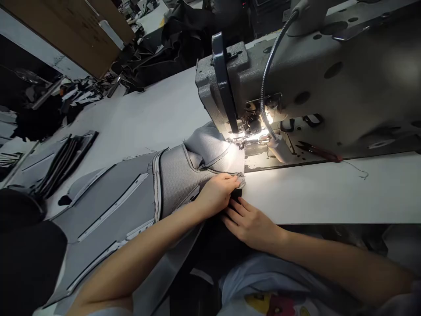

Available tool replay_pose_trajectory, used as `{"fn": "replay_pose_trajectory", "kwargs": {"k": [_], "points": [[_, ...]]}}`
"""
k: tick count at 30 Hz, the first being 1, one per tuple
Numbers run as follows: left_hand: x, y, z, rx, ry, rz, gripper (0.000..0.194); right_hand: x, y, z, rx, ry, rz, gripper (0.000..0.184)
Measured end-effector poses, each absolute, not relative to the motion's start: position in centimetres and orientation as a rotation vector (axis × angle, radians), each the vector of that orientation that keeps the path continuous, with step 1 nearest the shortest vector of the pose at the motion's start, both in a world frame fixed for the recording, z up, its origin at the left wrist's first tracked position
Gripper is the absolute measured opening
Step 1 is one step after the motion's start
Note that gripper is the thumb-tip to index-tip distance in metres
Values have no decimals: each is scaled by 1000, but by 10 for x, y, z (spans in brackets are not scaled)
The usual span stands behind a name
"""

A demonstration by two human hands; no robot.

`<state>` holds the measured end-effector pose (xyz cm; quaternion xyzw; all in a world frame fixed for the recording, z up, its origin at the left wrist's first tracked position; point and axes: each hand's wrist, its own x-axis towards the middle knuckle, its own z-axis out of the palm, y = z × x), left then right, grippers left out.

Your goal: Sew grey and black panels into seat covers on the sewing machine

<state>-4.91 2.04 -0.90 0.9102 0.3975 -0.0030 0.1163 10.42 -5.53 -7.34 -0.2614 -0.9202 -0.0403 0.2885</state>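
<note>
A grey padded fabric piece (177, 175) with mesh panels and white trim lies on the white table (322, 193) and runs under the needle of a grey sewing machine (296, 79). My left hand (217, 193) is closed on the fabric's near edge, just in front of the lit presser foot (245, 142). My right hand (251, 221) lies at the table's front edge beside it, fingers stretched toward dark fabric (235, 204) below the grey piece.
Red-handled snips (317, 151) lie on the machine bed. Black strips (62, 164) are stacked at the left. Dark fabric heaps (171, 39) and a brown cardboard box (75, 30) stand at the back. A flexible lamp (269, 74) lights the needle area.
</note>
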Motion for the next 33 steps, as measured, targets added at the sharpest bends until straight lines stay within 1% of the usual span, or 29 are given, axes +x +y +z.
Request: {"fn": "replay_pose_trajectory", "kwargs": {"k": [7, 11, 18, 20, 23, 25, 27, 30, 33], "points": [[-32, 37, -6, 2728, 1217, -85, 34, 125, -37, -68, -656, -2598, -103, 36], [-24, 51, -9, 2780, 1273, -135, 32, 137, -18, -64, -604, -2644, -131, 35], [-21, 77, -23, 2866, 1263, 33, 36, 152, 22, -55, -481, -2692, -194, 31], [-20, 81, -27, 2893, 1265, 49, 35, 155, 27, -55, -479, -2661, -147, 32], [-20, 80, -30, 2923, 1293, 62, 34, 161, 31, -58, -509, -2555, 51, 33], [-19, 78, -31, 2927, 1316, 79, 34, 166, 35, -62, -606, -2454, 177, 32], [-18, 75, -31, 2913, 1348, 88, 34, 169, 43, -68, -845, -2283, 233, 32], [-16, 73, -28, 2879, 1420, 83, 34, 169, 60, -76, -1209, -2032, 234, 36], [-14, 72, -25, 2859, 1461, 44, 36, 163, 74, -80, -1304, -2044, 236, 39]]}}
